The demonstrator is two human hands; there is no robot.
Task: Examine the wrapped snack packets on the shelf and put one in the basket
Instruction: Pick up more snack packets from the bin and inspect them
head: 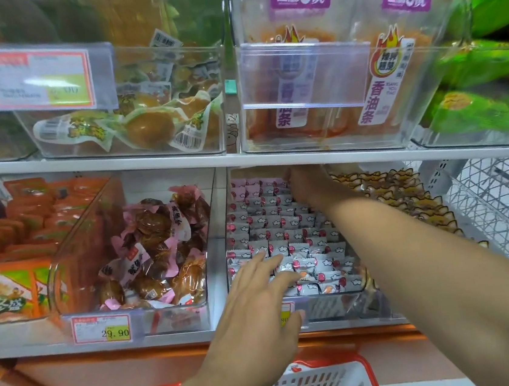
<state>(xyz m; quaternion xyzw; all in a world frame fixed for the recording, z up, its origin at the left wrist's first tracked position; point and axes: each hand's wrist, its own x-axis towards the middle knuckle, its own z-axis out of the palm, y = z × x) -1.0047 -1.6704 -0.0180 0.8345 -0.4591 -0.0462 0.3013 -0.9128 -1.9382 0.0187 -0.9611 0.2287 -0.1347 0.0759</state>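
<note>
The task looked to be at its start: the red-rimmed white plastic basket (316, 382), low in view beneath the clear plastic bin (339, 305) of small white-and-pink wrapped snack packets (282, 221), showed no packet in the part that could be seen. The left hand (254, 313) was spread flat, its straight fingers touching the front rows of that bin and pinching nothing. The right hand (306, 183) reached to the back of the same bin under the white shelf board (180, 163); whether its fingers held a packet could not be told. Choosing, lifting out and dropping one into the basket seemed still ahead
</note>
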